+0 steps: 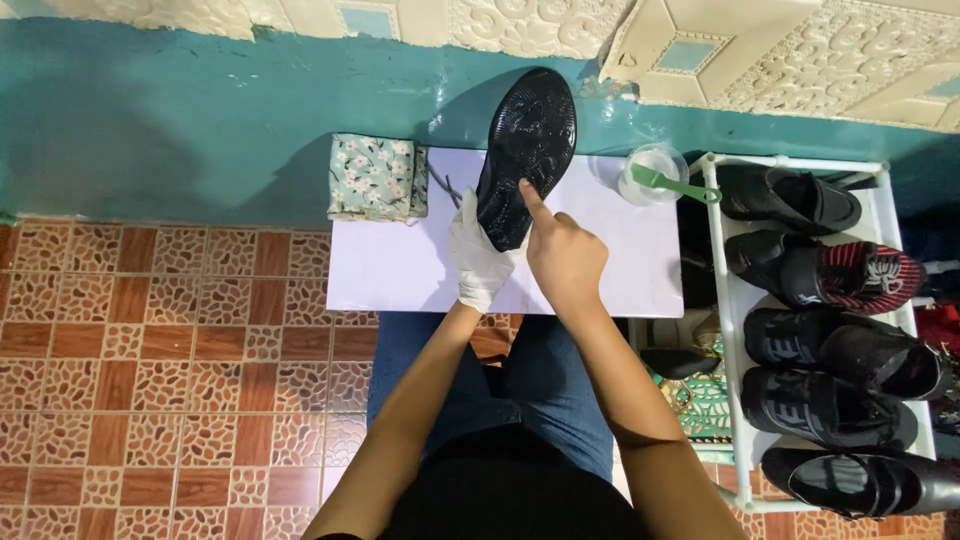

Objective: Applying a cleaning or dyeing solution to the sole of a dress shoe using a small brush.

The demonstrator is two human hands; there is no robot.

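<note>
Head view: left hand [478, 258], in a white glove, closes around a black shoe [525, 150] held sole-up over the white table [400, 270], toward 12 o'clock. Right hand [562, 255], bare, touches the sole with its extended forefinger, other fingers curled, holding nothing. At 10 o'clock of the shoe lies a folded floral cloth [372, 178]; at 3 o'clock stands a clear cup [652, 172] with a green brush [675, 184]. Farther right, a white rack [730, 300] carries dark shoes [830, 340].

Folded floral cloth [372, 178] on white board [400, 270]; shoe rack [728, 300] beside.
</note>
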